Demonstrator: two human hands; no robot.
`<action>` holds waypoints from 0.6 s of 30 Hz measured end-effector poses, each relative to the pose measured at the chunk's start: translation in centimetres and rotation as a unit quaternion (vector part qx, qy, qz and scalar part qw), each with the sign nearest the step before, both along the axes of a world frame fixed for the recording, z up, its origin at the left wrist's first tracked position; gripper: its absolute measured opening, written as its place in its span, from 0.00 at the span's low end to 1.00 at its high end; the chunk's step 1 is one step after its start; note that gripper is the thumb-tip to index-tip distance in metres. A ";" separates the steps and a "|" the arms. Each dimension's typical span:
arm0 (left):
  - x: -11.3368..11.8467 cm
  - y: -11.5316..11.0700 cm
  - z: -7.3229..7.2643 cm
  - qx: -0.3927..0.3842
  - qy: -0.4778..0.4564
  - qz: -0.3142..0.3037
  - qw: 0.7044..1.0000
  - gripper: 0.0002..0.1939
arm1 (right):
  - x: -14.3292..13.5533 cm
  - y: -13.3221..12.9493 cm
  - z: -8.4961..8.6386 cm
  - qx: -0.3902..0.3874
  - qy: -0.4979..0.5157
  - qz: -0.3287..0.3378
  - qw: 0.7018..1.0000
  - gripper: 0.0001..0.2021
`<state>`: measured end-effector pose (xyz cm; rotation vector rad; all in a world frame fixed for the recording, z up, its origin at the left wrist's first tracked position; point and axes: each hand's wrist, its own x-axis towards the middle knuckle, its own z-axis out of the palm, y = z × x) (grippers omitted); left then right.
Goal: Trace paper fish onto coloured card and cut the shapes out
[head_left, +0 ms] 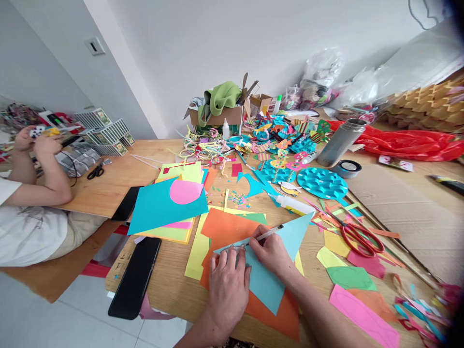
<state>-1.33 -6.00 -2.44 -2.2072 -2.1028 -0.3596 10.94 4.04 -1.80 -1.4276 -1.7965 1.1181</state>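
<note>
My right hand [272, 255] is closed around a slim white pen [268, 233], its tip against a light blue paper triangle [267, 289]. Close beside that tip, my left hand [228, 285] lies with fingers stretched out, pressing the same sheet down. Something small and pale shows at the left fingertips, too covered to make out. Beneath the triangle is a larger orange sheet [221, 223], with yellow paper [194, 261] under that. Red-handled scissors [362, 241] rest on paper scraps to the right. A glue bottle [295, 204] lies just beyond the triangle.
Left of my hands are a stack topped by a teal sheet [159, 205] and a black phone [136, 278]. A metal flask [340, 144] stands at the right, near blue textured discs [322, 182] and cardboard [409, 208]. Another person [32, 222] sits at the far left.
</note>
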 end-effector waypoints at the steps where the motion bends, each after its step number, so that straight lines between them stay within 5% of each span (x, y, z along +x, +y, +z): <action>1: 0.0 0.0 0.0 -0.001 0.000 -0.001 1.000 0.18 | 0.0 0.0 0.0 0.001 -0.001 0.000 1.000 0.04; 18: 0.1 0.0 0.4 -0.004 0.016 0.000 1.000 0.19 | -0.2 -0.1 0.0 0.005 0.004 0.025 1.000 0.04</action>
